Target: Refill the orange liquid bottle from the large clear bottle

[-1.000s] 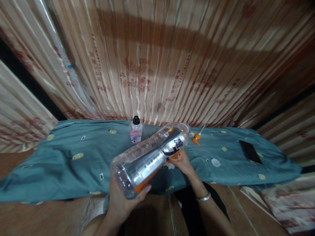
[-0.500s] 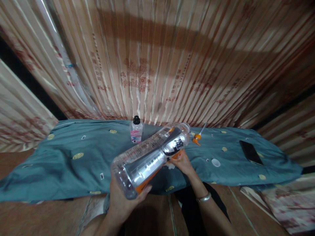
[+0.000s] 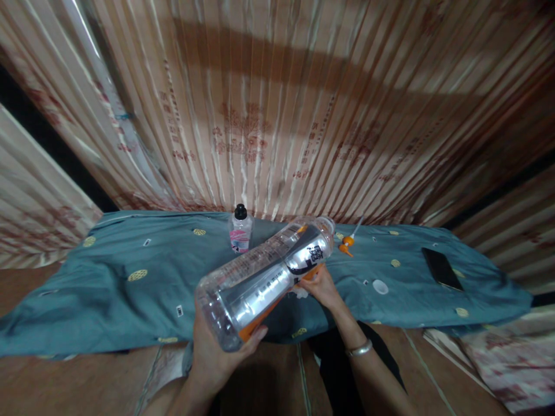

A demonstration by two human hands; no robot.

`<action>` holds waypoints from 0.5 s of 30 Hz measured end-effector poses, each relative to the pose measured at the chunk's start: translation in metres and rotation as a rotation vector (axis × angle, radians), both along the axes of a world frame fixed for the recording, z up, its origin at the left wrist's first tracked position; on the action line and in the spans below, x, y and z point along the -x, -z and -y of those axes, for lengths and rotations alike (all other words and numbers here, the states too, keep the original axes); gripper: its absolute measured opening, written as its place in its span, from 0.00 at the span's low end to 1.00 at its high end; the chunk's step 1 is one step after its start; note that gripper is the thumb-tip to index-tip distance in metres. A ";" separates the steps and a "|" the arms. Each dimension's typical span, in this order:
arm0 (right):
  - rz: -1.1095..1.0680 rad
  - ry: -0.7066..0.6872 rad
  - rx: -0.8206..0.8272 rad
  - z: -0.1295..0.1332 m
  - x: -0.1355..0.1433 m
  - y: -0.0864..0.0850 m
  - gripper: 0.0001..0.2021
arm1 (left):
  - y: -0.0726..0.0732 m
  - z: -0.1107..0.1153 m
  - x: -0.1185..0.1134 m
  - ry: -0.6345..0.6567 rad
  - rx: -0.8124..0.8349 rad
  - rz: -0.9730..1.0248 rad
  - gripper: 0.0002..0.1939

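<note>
A large clear plastic bottle [image 3: 264, 277] with a silver and orange label is held tilted over the cloth, its neck toward the upper right. My left hand [image 3: 221, 346] wraps round its base end, thumb on the near side. Nearer the neck, my right hand [image 3: 319, 286] grips the underside; some of its fingers are hidden behind the bottle. Just past the neck lies an orange pump head [image 3: 347, 242] with a pale tube. Behind the big bottle a small clear bottle [image 3: 240, 234] with a black cap and pink label stands upright.
A blue-green patterned cloth [image 3: 108, 289] covers the low surface. On its right side lie a black phone [image 3: 442, 269] and a round white disc [image 3: 380, 287]. A pleated curtain [image 3: 277, 115] hangs close behind, with more curtain at both sides.
</note>
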State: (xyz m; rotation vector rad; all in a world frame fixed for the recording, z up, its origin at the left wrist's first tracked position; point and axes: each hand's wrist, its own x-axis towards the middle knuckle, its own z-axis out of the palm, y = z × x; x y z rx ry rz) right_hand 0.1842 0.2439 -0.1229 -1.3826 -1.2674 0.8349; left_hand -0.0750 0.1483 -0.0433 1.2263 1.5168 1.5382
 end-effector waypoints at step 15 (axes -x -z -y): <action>-0.064 -0.002 0.036 0.002 0.004 -0.007 0.41 | -0.005 0.001 -0.001 -0.046 0.002 -0.010 0.48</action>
